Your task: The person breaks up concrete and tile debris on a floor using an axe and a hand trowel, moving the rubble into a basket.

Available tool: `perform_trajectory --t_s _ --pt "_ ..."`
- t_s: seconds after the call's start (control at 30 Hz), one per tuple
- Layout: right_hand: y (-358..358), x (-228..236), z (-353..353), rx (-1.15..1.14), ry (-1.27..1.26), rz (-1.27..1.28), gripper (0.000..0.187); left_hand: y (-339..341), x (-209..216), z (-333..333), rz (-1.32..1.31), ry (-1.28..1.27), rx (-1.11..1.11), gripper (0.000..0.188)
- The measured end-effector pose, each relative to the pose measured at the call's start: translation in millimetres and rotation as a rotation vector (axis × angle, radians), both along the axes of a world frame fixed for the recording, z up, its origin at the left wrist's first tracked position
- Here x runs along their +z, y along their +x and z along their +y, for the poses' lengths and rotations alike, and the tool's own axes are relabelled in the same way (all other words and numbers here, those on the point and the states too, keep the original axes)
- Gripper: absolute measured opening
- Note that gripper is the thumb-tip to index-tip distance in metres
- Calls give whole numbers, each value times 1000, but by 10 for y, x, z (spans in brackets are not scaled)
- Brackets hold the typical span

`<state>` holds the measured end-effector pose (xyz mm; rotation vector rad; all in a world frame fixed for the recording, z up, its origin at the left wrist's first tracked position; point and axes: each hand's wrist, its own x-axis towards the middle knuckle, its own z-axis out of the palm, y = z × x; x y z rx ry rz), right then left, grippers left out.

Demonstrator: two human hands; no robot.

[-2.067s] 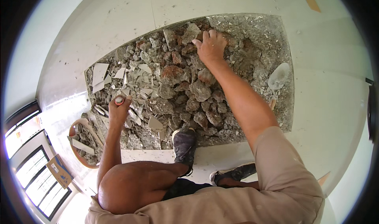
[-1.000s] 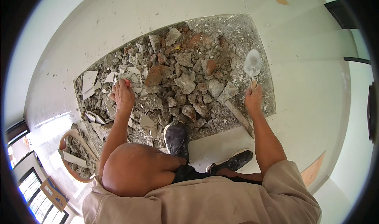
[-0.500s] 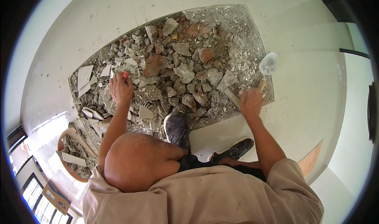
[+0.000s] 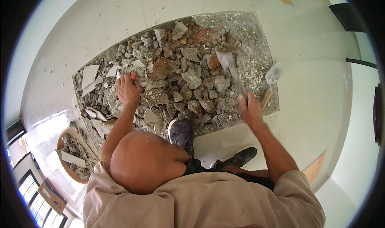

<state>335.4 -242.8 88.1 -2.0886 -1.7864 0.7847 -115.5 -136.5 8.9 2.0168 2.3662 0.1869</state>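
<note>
My right hand (image 4: 251, 110) is closed round the handle of a hammer (image 4: 240, 85). Its metal head (image 4: 225, 60), smeared by motion, is over the right part of the rubble. My left hand (image 4: 128, 90) grips a small red-ended tool (image 4: 133, 75) over broken tile pieces on the left; the rest of that tool is hidden, so its kind is unclear. Between the hands spreads a heap of broken concrete and stone (image 4: 192, 78). A wooden handle (image 4: 266, 99) lies just right of my right hand, apart from it.
A whitish, see-through plastic container (image 4: 274, 73) lies at the pit's right edge. Lower left stands an orange-brown basin (image 4: 64, 169) full of rubble, with a cardboard box (image 4: 52, 198) beyond. Pale floor tiles (image 4: 309, 107) surround the pit. My shoe (image 4: 181, 132) rests at the rubble's near edge.
The hammer's head has swung up and away from me, off the rubble near my right hand. My left hand keeps its hold among the tile pieces. The view has shifted slightly.
</note>
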Motion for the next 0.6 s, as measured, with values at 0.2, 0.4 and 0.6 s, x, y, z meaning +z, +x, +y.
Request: perform_trajectory --t_s 0.2,0.4,0.6 --pt "43 973 1645 -21 714 381 28 -3 -34 42 3 33 -20 25" --pt "90 170 2046 41 738 403 33 11 -34 80 28 5 -12 24" --pt "270 -953 2064 307 -98 -97 37 3 -46 73 -2 93 -49 21"
